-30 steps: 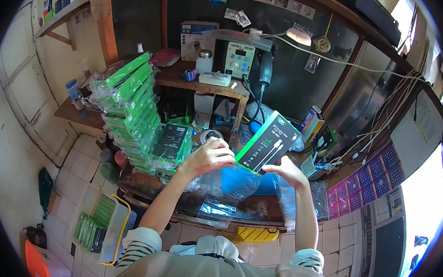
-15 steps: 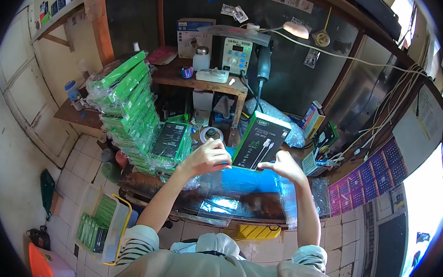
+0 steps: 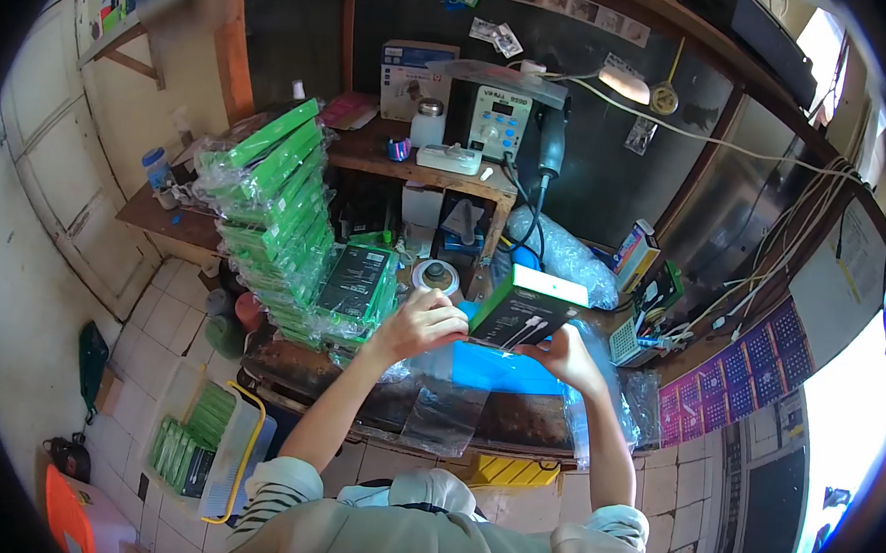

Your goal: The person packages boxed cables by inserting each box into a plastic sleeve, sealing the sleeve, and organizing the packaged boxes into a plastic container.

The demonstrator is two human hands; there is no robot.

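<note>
Evidently the workbench [image 3: 516, 418], across the middle of the frame, was the largest thing close by. Left of centre rose the tall stack of green boxes [image 3: 271, 207] in clear wrap. Below centre lay a blue piece [image 3: 503, 372], with a clear plastic bag [image 3: 442, 422] at the bench's front edge.

Just right of centre, lifted above the blue piece, was the black and green box [image 3: 521, 311]. Its printed front had faced the camera half a second earlier; by this moment it had tipped into shadow and the pale top end showed bright. To my eye, that meant the box was being turned in the air, not set down.

The right hand [image 3: 564, 358] held its lower right part, thumb at the bottom edge. The left hand [image 3: 420, 325] had its fingers drawn together at the lower left corner; whether they pinched card, film or nothing, I could not tell.

The box's back was hidden, its small print unreadable, and the blue piece partly covered.
</note>
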